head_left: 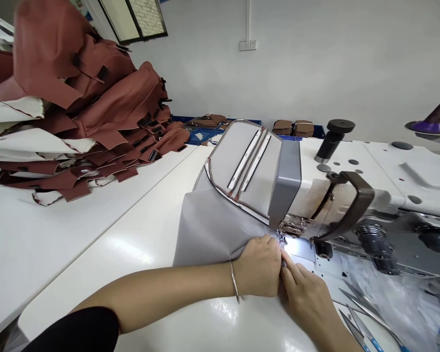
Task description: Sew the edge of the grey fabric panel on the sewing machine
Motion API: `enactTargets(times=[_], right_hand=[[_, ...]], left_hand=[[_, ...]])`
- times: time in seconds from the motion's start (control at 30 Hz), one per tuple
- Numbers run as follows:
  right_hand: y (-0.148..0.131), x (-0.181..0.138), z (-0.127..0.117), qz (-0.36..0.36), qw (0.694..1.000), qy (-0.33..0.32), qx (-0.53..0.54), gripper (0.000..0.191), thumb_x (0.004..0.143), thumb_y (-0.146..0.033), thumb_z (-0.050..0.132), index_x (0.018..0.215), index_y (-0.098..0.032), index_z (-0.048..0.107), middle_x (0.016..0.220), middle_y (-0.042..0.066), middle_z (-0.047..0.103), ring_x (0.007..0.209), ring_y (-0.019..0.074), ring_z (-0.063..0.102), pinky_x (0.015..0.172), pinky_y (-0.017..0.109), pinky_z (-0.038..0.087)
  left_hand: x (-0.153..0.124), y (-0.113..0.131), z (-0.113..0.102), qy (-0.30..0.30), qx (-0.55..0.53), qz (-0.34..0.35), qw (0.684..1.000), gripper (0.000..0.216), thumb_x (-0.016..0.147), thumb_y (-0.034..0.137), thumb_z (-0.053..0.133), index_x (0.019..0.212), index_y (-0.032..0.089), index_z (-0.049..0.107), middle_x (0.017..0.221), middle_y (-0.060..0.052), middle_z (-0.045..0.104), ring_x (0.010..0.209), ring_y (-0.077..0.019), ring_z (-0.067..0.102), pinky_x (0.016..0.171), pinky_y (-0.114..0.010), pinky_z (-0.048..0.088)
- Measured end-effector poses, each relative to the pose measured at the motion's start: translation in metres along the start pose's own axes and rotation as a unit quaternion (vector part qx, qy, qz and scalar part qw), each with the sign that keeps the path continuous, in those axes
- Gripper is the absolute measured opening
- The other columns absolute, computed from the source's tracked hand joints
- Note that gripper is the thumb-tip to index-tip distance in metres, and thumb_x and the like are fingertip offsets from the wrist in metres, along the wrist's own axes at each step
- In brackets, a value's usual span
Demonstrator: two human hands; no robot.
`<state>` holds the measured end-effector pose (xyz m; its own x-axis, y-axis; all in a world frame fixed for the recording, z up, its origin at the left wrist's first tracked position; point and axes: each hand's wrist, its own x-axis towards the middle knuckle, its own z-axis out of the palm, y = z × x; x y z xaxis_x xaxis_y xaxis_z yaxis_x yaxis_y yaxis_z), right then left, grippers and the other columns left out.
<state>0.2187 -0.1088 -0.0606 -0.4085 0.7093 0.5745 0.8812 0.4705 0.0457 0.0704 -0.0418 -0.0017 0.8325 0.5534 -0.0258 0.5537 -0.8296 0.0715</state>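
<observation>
A grey fabric cover [209, 225] lies on the white table, its padded upper panel carrying two white strips and brown piping. Its near edge runs under the needle area of a white sewing machine [374, 166]. My left hand [260, 264], with a bangle at the wrist, is closed on the fabric edge just left of the presser foot [283, 239]. My right hand [304, 288] pinches at the same edge right beside it, fingertips close to the foot. The exact bit of fabric between the fingers is mostly hidden.
Red-brown leather covers [121, 112] are heaped on the left table. Scissors [370, 313] and other pointed blades lie at the lower right, beside clear plastic [399, 288]. Blue bins with brown pieces [293, 128] stand by the wall. A purple thread cone [429, 127] is at the right.
</observation>
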Motion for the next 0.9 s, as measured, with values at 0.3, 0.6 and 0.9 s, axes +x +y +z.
enactTargets(times=[0.3, 0.6, 0.9], right_hand=[[0.000, -0.007, 0.008, 0.061, 0.996, -0.066, 0.025, 0.036, 0.077, -0.008, 0.035, 0.104, -0.014, 0.058, 0.133, 0.010, 0.049, 0.069, 0.0147, 0.054, 0.054, 0.029, 0.042], [-0.001, -0.005, 0.011, 0.009, 0.998, -0.061, -0.035, 0.033, 0.085, -0.011, 0.034, 0.102, -0.010, 0.063, 0.131, 0.018, 0.049, 0.071, 0.0165, 0.056, 0.055, 0.028, 0.046], [-0.006, 0.014, 0.000, 0.069, 0.991, -0.063, -0.096, 0.031, 0.082, -0.009, 0.039, 0.102, -0.014, 0.063, 0.125, 0.009, 0.055, 0.079, 0.0139, 0.057, 0.069, 0.025, 0.050]], left_hand=[[0.006, -0.009, 0.000, -0.011, 0.015, 0.017, 1.000, 0.018, 0.080, 0.024, 0.046, 0.088, 0.011, 0.055, 0.090, -0.011, 0.049, 0.084, -0.0238, 0.046, 0.064, -0.035, 0.037], [0.005, -0.005, 0.004, 0.012, -0.011, -0.004, 1.000, 0.020, 0.077, 0.022, 0.047, 0.094, 0.012, 0.054, 0.093, -0.011, 0.051, 0.088, -0.0248, 0.046, 0.070, -0.039, 0.040], [-0.003, -0.010, 0.030, 0.136, 0.023, -0.015, 0.990, 0.037, 0.083, 0.012, 0.040, 0.114, 0.013, 0.059, 0.107, -0.012, 0.056, 0.095, -0.0256, 0.050, 0.084, -0.043, 0.043]])
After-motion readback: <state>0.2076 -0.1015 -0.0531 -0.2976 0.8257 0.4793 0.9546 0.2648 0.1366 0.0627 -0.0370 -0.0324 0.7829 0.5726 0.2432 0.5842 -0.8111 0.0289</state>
